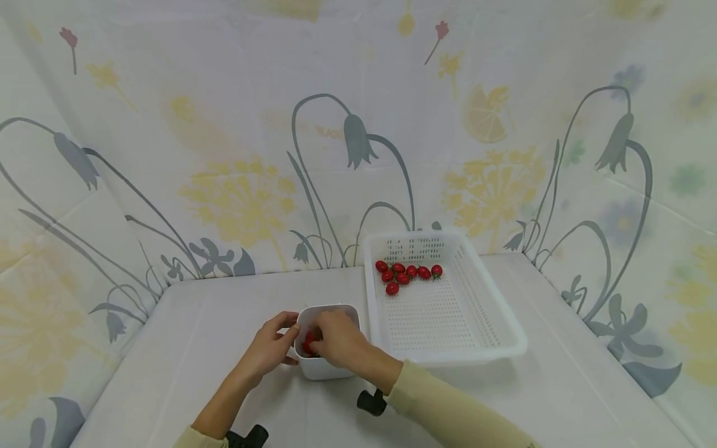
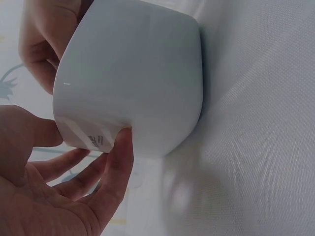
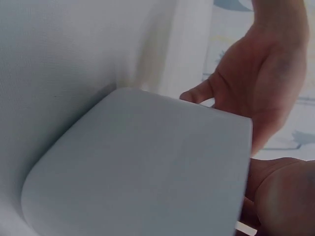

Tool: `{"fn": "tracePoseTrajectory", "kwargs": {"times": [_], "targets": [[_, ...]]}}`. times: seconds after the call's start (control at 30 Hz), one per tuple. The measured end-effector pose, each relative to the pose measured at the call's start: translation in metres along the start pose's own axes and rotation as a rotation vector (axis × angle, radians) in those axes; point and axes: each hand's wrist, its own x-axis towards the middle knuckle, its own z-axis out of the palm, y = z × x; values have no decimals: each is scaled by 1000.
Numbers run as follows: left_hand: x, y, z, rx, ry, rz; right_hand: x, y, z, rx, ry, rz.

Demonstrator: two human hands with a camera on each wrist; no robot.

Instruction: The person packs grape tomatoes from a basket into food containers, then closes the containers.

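Note:
A white, square-mouthed container with rounded corners stands upright on the table. Its smooth side fills much of the left wrist view. My left hand holds it from the left, thumb at the rim and fingers against the outer wall. My right hand reaches down into the container from above; the wall hides its fingertips in the right wrist view. Red cherry tomatoes show inside, next to the right fingers. Whether those fingers pinch one cannot be made out.
A white perforated basket stands right of the container, close beside it. Several red cherry tomatoes lie in its back left part. A white cloth covers the table; a flower-patterned curtain hangs behind and at the sides.

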Motion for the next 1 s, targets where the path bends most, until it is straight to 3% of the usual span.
{"fn": "tracePoseTrajectory", "kwargs": {"times": [0.23, 0.5, 0.7, 1.0], "targets": [[1, -1, 0, 2, -5, 8, -7, -4, -20, -14, -35, -95], [3, -3, 1, 11, -8, 8, -14, -2, -50, 1, -78, -89], [2, -2, 1, 22, -4, -4, -15, 5, -68, 75, -117, -68], [2, -1, 1, 37, 4, -3, -15, 21, -89, 69, -132, -108]]}}
